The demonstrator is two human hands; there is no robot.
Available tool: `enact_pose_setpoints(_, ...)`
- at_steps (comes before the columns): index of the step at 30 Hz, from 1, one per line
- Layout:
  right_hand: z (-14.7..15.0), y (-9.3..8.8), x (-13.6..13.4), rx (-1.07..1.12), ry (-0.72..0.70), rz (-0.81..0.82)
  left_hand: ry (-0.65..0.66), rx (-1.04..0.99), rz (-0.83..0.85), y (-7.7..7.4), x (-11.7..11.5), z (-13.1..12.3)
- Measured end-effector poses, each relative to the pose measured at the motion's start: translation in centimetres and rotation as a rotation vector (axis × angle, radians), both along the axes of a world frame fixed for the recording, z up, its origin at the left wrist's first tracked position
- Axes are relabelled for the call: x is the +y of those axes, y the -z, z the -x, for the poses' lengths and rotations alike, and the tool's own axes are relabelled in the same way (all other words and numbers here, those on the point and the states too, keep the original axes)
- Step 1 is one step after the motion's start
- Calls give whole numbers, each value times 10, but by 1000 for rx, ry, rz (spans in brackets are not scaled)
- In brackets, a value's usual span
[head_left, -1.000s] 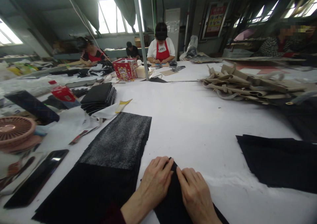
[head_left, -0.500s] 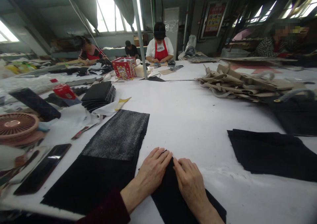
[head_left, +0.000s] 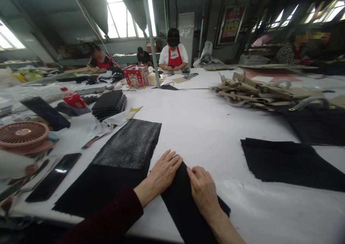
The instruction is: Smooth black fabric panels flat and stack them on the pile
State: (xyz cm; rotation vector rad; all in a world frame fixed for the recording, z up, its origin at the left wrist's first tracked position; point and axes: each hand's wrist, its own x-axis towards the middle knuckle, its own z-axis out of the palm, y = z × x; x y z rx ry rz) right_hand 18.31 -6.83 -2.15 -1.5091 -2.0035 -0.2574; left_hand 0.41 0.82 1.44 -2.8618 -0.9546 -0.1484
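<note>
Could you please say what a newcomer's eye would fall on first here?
Probably the left hand and right hand, both on a black cloth strip at the near edge of the white table. Then perhaps the red box beside the pole farther back, and the pink fan far left.

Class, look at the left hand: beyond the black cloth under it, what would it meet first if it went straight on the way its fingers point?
Sliding off the black cloth and across the white tabletop, the left hand would probably meet the tan pile first, though depth is hard to judge.
</note>
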Motion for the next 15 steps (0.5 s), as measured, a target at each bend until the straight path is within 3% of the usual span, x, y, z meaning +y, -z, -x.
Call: enact_pose_setpoints(15, -12, 0, -25, -25, 10, 4, 31, 47, 11, -2, -11, -8)
